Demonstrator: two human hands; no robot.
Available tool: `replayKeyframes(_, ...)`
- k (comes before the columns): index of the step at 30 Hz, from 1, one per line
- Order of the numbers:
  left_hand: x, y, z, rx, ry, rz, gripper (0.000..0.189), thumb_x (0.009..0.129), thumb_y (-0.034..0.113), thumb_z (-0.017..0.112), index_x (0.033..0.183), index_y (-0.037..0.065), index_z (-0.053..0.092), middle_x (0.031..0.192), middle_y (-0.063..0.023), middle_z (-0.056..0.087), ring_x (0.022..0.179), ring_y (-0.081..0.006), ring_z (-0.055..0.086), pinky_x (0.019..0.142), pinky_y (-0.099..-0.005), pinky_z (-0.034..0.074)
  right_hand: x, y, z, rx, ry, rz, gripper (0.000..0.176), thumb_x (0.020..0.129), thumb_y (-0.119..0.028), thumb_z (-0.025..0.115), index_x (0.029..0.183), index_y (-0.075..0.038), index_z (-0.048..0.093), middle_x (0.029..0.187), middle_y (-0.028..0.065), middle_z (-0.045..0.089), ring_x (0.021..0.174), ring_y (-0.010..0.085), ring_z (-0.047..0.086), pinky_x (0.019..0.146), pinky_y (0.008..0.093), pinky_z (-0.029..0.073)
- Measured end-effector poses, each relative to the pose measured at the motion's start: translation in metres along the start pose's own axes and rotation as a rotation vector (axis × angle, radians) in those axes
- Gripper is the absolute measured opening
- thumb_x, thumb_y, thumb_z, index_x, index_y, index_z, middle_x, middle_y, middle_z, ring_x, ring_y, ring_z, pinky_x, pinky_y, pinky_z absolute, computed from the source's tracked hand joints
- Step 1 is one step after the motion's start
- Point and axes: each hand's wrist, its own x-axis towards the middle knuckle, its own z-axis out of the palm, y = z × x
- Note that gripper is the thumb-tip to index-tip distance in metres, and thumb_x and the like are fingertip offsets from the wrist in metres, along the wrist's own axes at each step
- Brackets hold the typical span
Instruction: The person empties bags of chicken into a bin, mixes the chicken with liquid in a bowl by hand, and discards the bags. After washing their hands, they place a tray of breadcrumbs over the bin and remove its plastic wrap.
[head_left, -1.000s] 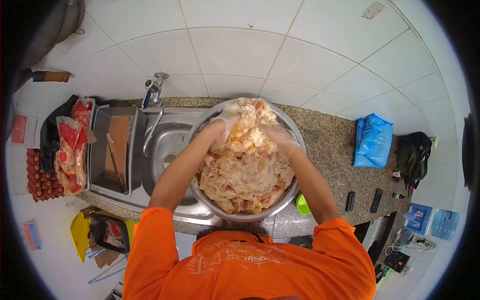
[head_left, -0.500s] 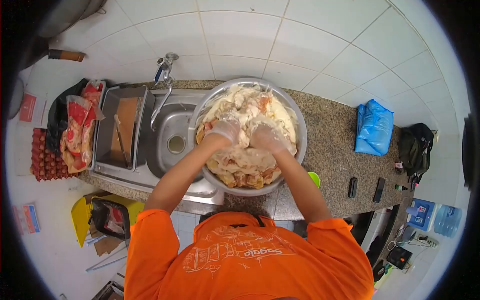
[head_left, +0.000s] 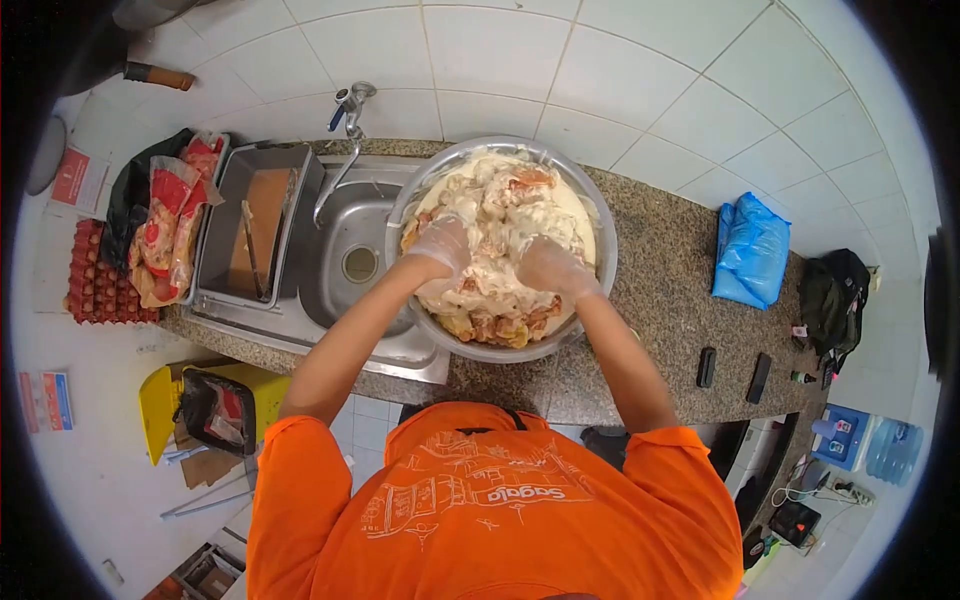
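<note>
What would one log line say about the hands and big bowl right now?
left hand: gloved, pressed into coated food | right hand: gloved, pressed into same food | metal bowl: on counter, at sink edge

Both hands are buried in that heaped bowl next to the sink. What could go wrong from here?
1. The bowl is piled with coated food pieces about up to its rim. A hard push from the left hand or right hand could shove some over onto the granite counter.
2. The bowl seems to sit partly over the edge of the sink, so uneven downward pressure might rock or tip it.
</note>
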Motion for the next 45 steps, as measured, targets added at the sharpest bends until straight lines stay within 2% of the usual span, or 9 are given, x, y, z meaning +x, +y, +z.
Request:
replayKeyframes(9, 0.002, -0.027, 0.067, -0.373, 0.708, 0.124, 0.046, 0.079, 0.016, 0.057, 0.12, -0.002, 0.056, 0.111, -0.031, 0.058, 0.11, -0.0416, 0.056, 0.105, -0.0482, 0.035, 0.007, 0.016, -0.013, 0.253, 0.277, 0.13, 0.05, 0.085, -0.036, 0.069, 0.118, 0.0, 0.059, 0.108, 0.0232, 0.065, 0.102, 0.0376, 0.061, 0.093, 0.0427, 0.049)
replayKeyframes(12, 0.016, -0.02, 0.067, -0.083, 0.604, 0.052, 0.045, 0.079, 0.018, 0.058, 0.12, -0.001, 0.056, 0.115, -0.0293, 0.058, 0.109, -0.0401, 0.056, 0.1, -0.0452, 0.039, 0.028, 0.026, 0.011, -0.183, 0.527, -0.26, 0.048, 0.084, -0.034, 0.068, 0.118, -0.001, 0.06, 0.117, 0.0211, 0.063, 0.109, 0.037, 0.058, 0.095, 0.0418, 0.047)
replayKeyframes(19, 0.043, -0.008, 0.062, -0.511, 0.19, 0.047, 0.024, 0.081, 0.011, 0.054, 0.098, -0.001, 0.066, 0.103, -0.0222, 0.064, 0.103, -0.0373, 0.057, 0.095, -0.0403, 0.039, -0.007, 0.001, -0.021, 0.415, 0.261, -0.026, 0.05, 0.081, -0.03, 0.065, 0.117, 0.003, 0.059, 0.097, 0.0218, 0.067, 0.094, 0.035, 0.064, 0.085, 0.0415, 0.05)
replayKeyframes(21, 0.041, 0.007, 0.029, 0.361, -0.174, 0.224, 0.024, 0.082, 0.009, 0.05, 0.095, -0.003, 0.067, 0.103, -0.0208, 0.065, 0.102, -0.0341, 0.059, 0.094, -0.0382, 0.041, 0.025, 0.048, 0.031, 0.949, 0.168, -0.059, 0.062, 0.081, -0.034, 0.068, 0.126, 0.005, 0.052, 0.1, 0.0171, 0.068, 0.092, 0.0282, 0.063, 0.083, 0.0395, 0.049)
replayKeyframes(27, 0.034, 0.003, 0.055, -0.247, 0.29, 0.21, 0.024, 0.084, 0.01, 0.048, 0.087, 0.0, 0.069, 0.094, -0.0244, 0.066, 0.092, -0.0375, 0.063, 0.086, -0.0421, 0.046, 0.004, 0.02, 0.017, 1.532, 0.272, 0.389, 0.041, 0.088, -0.021, 0.062, 0.121, 0.004, 0.06, 0.111, 0.0138, 0.066, 0.098, 0.0197, 0.061, 0.087, 0.0306, 0.049)
replayKeyframes(30, 0.05, 0.001, 0.069, 0.08, 0.086, 0.237, 0.023, 0.083, 0.01, 0.051, 0.093, -0.001, 0.069, 0.097, -0.0258, 0.065, 0.094, -0.0386, 0.062, 0.084, -0.0432, 0.047, 0.003, 0.025, 0.01, 0.809, 0.203, 0.07, 0.038, 0.09, -0.018, 0.062, 0.122, 0.003, 0.059, 0.112, 0.0118, 0.065, 0.096, 0.0202, 0.063, 0.086, 0.0319, 0.051)
replayKeyframes(36, 0.03, 0.0, 0.047, -0.607, 0.101, -0.067, 0.04, 0.076, 0.025, 0.062, 0.101, -0.006, 0.066, 0.094, -0.0276, 0.066, 0.096, -0.0396, 0.064, 0.082, -0.0404, 0.05, 0.034, 0.069, 0.053, 1.265, 0.233, 0.061, 0.033, 0.089, -0.007, 0.062, 0.119, 0.005, 0.058, 0.112, 0.0146, 0.064, 0.092, 0.0227, 0.065, 0.076, 0.0326, 0.055)
replayKeyframes(43, 0.002, -0.015, 0.021, 0.048, 0.003, 0.183, 0.031, 0.079, 0.015, 0.057, 0.104, 0.0, 0.068, 0.109, -0.0233, 0.065, 0.101, -0.0321, 0.064, 0.088, -0.04, 0.049, -0.017, 0.029, -0.015, 1.599, 0.285, 0.212, 0.038, 0.086, -0.012, 0.062, 0.118, 0.008, 0.057, 0.099, 0.0134, 0.067, 0.086, 0.0247, 0.064, 0.078, 0.0388, 0.052)
replayKeyframes(45, 0.003, -0.039, 0.036, -0.126, 0.104, 0.247, 0.03, 0.079, 0.014, 0.059, 0.105, 0.003, 0.069, 0.11, -0.02, 0.066, 0.098, -0.0313, 0.064, 0.09, -0.041, 0.049, -0.03, 0.018, -0.043, 0.844, 0.3, 0.212, 0.045, 0.082, -0.017, 0.07, 0.119, 0.006, 0.057, 0.113, 0.0169, 0.066, 0.097, 0.0252, 0.065, 0.084, 0.0367, 0.053)
